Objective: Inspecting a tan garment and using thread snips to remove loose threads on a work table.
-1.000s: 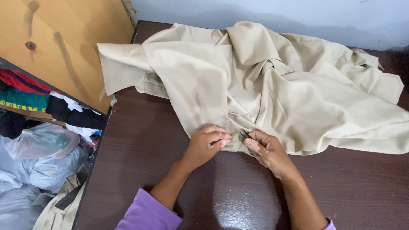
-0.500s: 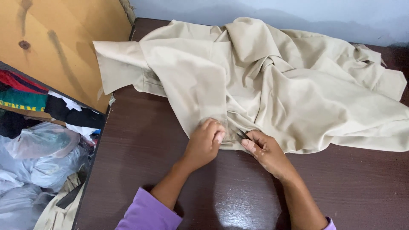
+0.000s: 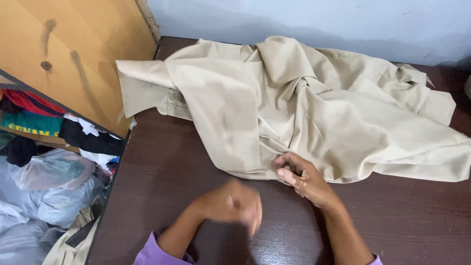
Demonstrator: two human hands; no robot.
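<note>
A crumpled beige garment [image 3: 304, 108] lies spread across the far half of a dark brown table [image 3: 407, 221]. My right hand [image 3: 301, 177] pinches the garment's near edge between thumb and fingers. My left hand [image 3: 235, 205] is off the cloth, blurred by motion, hovering over bare table a little left of and nearer than the right hand; it holds nothing and its fingers look loosely curled. Purple sleeve cuffs show at both wrists at the bottom of the view.
A wooden board [image 3: 64, 54] leans at the table's left side. Below it are folded clothes [image 3: 39, 122] and clear plastic bags of fabric [image 3: 44, 196]. A pale blue wall [image 3: 314, 24] runs behind the table.
My left hand has let go of the garment's edge and pulled back toward me over the table. My right hand stays gripping the edge. The view has tilted down slightly.
</note>
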